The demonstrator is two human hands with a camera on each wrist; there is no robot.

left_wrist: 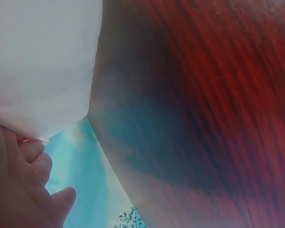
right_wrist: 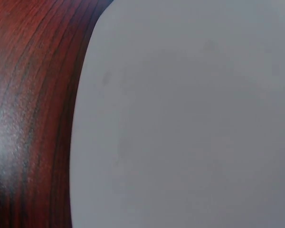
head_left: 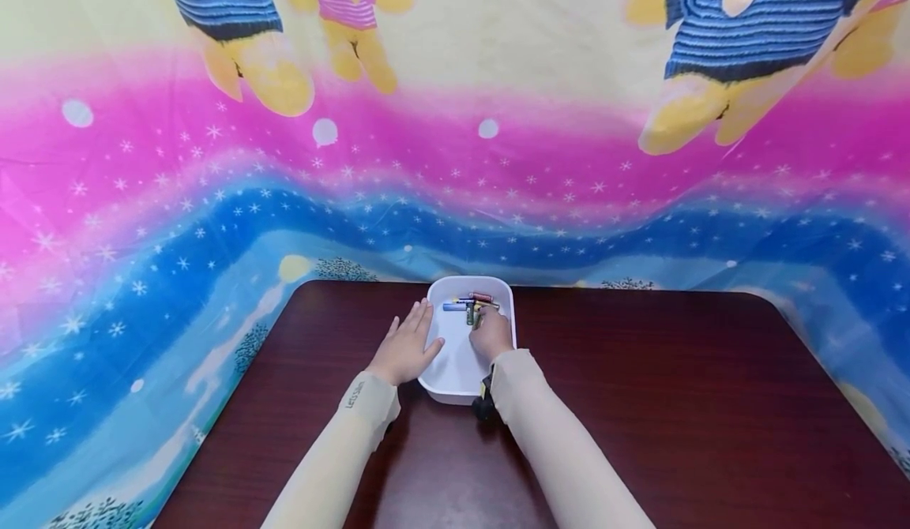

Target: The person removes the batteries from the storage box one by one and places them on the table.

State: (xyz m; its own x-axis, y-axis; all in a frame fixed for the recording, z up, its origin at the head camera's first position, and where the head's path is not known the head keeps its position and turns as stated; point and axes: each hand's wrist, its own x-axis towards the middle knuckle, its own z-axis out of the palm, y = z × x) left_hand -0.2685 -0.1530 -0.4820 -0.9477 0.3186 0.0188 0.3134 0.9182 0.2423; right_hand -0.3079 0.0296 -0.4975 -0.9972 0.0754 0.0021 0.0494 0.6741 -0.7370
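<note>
A white rectangular tray (head_left: 448,363) stands at the far middle of the table. Several small batteries (head_left: 456,307) lie loosely heaped in its far half, in blue, red and green wraps. From the right, my right hand (head_left: 492,335) reaches into the tray, its curled fingers pinching a green battery at the near side of the heap. My left hand (head_left: 405,347) lies against the tray's left rim with fingers spread and straight, the thumb over the edge. In the left wrist view, its fingers (left_wrist: 41,166) show beside the white tray wall (left_wrist: 42,66). The right wrist view shows only tray and table.
The dark red wooden table (head_left: 675,403) extends to both sides of the tray. Behind it hangs a colourful cloth (head_left: 569,174) with bears and snowflakes, which meets the table's far edge close behind the tray. A black wrist camera (head_left: 485,403) sits beneath the right sleeve.
</note>
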